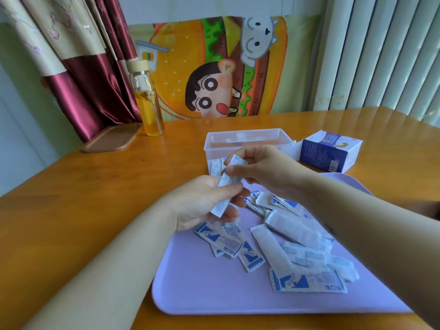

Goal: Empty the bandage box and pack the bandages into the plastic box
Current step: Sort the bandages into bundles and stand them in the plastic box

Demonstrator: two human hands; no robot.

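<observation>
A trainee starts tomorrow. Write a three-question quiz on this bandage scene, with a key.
1. True or false: the bandage box sits left of the plastic box.
2. The loose bandages lie mostly on: A the tray, B the bare table, C a chair.
3. What do the left hand and right hand grip together?
Key: 1 false; 2 A; 3 a bandage stack.
</observation>
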